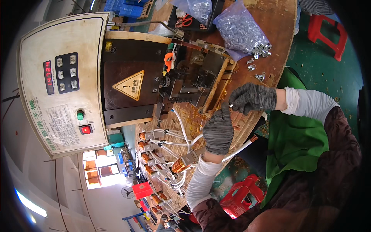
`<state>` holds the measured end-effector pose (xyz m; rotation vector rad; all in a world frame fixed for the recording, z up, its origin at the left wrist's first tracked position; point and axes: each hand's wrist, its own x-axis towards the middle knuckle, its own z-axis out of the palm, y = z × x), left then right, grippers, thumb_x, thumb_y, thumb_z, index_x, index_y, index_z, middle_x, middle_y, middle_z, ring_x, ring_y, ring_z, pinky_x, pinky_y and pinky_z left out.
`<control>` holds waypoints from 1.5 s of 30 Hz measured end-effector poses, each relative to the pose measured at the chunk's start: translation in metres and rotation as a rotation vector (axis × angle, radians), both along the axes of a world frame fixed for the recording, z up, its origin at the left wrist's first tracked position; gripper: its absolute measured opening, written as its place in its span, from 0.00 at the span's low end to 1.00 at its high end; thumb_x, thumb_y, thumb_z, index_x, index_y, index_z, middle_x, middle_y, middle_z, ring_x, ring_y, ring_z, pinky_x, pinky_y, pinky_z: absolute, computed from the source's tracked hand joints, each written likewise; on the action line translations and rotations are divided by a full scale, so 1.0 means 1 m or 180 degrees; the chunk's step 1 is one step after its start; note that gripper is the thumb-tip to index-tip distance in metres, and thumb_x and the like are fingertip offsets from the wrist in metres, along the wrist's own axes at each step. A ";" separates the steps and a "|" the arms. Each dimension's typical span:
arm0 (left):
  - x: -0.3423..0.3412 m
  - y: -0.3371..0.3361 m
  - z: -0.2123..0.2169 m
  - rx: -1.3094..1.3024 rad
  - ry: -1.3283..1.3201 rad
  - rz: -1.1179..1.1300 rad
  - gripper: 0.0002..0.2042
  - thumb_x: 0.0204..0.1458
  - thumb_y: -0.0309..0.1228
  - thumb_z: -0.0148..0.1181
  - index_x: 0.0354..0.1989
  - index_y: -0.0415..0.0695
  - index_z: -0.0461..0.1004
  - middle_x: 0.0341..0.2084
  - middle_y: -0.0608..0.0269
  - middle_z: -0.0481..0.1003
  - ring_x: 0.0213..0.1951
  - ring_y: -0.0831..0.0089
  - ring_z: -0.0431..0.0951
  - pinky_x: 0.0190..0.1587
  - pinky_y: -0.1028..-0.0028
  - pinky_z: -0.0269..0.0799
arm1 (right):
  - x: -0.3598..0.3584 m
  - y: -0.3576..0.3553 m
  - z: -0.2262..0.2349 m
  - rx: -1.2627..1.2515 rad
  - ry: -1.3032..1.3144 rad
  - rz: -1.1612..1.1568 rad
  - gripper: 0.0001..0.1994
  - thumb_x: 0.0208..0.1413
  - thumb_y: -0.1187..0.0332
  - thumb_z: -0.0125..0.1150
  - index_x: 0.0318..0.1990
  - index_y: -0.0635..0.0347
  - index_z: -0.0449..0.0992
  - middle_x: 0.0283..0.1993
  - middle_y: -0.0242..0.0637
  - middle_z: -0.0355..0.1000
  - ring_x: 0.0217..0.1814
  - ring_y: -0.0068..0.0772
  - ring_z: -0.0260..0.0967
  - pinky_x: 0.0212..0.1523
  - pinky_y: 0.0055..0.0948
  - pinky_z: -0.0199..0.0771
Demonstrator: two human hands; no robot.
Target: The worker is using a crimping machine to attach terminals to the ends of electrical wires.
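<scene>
My left hand (218,131), in a dark grey knit glove, is closed around a white wire (196,139) that runs to a copper-wound coil (179,165) on the table. Close by, my right hand (253,98), gloved alike, has its fingers pinched together. A small white tip (231,105) shows between the two hands; what else the right fingers hold is hidden. Another thick white wire (241,149) with a bare copper end sticks out past my left wrist. Beside both hands stands the press head (189,87) of a terminal crimping machine (65,85).
A clear bag of metal terminals (243,31) lies open at the top, with several loose terminals (259,76) near my right hand. A black tray (185,23) holds red-handled scissors (184,20). More wired coils (148,158) line the table. Red stools (243,195) stand around.
</scene>
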<state>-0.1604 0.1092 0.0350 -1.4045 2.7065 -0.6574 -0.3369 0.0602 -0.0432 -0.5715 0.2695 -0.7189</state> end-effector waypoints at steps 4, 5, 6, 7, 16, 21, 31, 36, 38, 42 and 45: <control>-0.001 -0.001 -0.003 0.0082 -0.0379 0.0203 0.21 0.42 0.27 0.52 0.49 0.41 0.67 0.29 0.57 0.73 0.22 0.65 0.75 0.22 0.72 0.70 | -0.003 -0.003 0.007 -0.0424 0.0490 -0.0247 0.09 0.49 0.72 0.59 0.38 0.67 0.74 0.28 0.35 0.72 0.27 0.22 0.71 0.26 0.20 0.74; 0.000 -0.002 -0.004 0.0027 -0.0454 0.0180 0.21 0.42 0.27 0.52 0.49 0.41 0.67 0.29 0.57 0.73 0.22 0.65 0.75 0.22 0.72 0.70 | -0.002 -0.004 0.008 -0.0424 0.0493 -0.0245 0.09 0.49 0.72 0.59 0.38 0.67 0.74 0.28 0.35 0.72 0.27 0.22 0.71 0.26 0.20 0.74; 0.002 -0.004 -0.005 0.0023 -0.0452 0.0180 0.21 0.42 0.27 0.52 0.49 0.41 0.67 0.29 0.57 0.73 0.22 0.65 0.75 0.22 0.72 0.70 | -0.002 -0.005 0.011 -0.0601 0.0691 -0.0312 0.09 0.49 0.72 0.59 0.37 0.67 0.74 0.27 0.34 0.72 0.26 0.22 0.71 0.25 0.19 0.74; 0.006 -0.007 -0.006 0.0056 -0.0211 0.0069 0.20 0.43 0.27 0.52 0.49 0.40 0.68 0.29 0.56 0.73 0.22 0.67 0.75 0.23 0.73 0.70 | -0.001 -0.006 0.013 -0.0781 0.0888 -0.0377 0.09 0.49 0.72 0.59 0.37 0.66 0.74 0.26 0.34 0.72 0.25 0.21 0.71 0.24 0.19 0.74; 0.014 -0.013 0.016 0.3394 0.4043 0.1289 0.16 0.53 0.32 0.53 0.47 0.33 0.68 0.27 0.56 0.76 0.20 0.77 0.71 0.22 0.78 0.67 | 0.006 -0.011 0.011 -0.1466 0.0989 -0.0704 0.06 0.50 0.73 0.58 0.32 0.68 0.74 0.24 0.35 0.72 0.21 0.20 0.69 0.22 0.18 0.73; 0.019 -0.020 0.020 0.3863 0.4355 0.1576 0.15 0.52 0.31 0.55 0.43 0.31 0.69 0.26 0.54 0.76 0.17 0.78 0.69 0.20 0.80 0.65 | 0.001 -0.017 0.018 -0.1868 0.1250 -0.0546 0.06 0.51 0.72 0.58 0.36 0.64 0.74 0.27 0.31 0.71 0.25 0.18 0.68 0.23 0.18 0.71; 0.022 -0.022 0.019 0.3652 0.4287 0.1555 0.15 0.52 0.30 0.54 0.45 0.33 0.69 0.25 0.55 0.76 0.17 0.79 0.68 0.21 0.80 0.64 | 0.005 -0.018 0.038 -0.1786 0.1587 -0.0704 0.05 0.48 0.75 0.58 0.33 0.66 0.75 0.23 0.35 0.72 0.20 0.23 0.70 0.21 0.21 0.73; 0.038 -0.013 0.023 0.3504 0.4157 0.1227 0.17 0.53 0.31 0.52 0.50 0.37 0.67 0.26 0.57 0.75 0.18 0.80 0.68 0.23 0.79 0.64 | 0.008 -0.031 0.032 -0.1601 0.1536 -0.0524 0.07 0.47 0.74 0.60 0.34 0.66 0.76 0.24 0.36 0.73 0.21 0.23 0.70 0.21 0.21 0.74; 0.054 -0.008 0.013 0.3443 0.4347 0.1134 0.17 0.54 0.31 0.52 0.51 0.38 0.67 0.25 0.58 0.75 0.18 0.80 0.68 0.23 0.80 0.64 | 0.008 -0.033 0.031 -0.1623 0.1564 -0.0562 0.07 0.46 0.74 0.60 0.33 0.66 0.76 0.24 0.36 0.73 0.21 0.23 0.70 0.21 0.21 0.74; 0.059 -0.006 0.013 0.3167 0.4380 0.1501 0.13 0.54 0.26 0.51 0.48 0.39 0.70 0.23 0.64 0.73 0.19 0.83 0.65 0.23 0.82 0.62 | 0.014 -0.041 0.036 -0.1623 0.1638 -0.0545 0.08 0.46 0.73 0.61 0.35 0.65 0.77 0.26 0.35 0.73 0.23 0.21 0.70 0.23 0.20 0.75; 0.064 -0.016 0.006 0.2546 0.3946 0.1308 0.13 0.54 0.28 0.52 0.47 0.39 0.71 0.22 0.65 0.73 0.18 0.85 0.63 0.21 0.85 0.59 | 0.015 -0.050 0.036 -0.1295 0.1724 -0.0335 0.08 0.47 0.73 0.60 0.36 0.64 0.77 0.27 0.34 0.73 0.24 0.20 0.70 0.24 0.19 0.75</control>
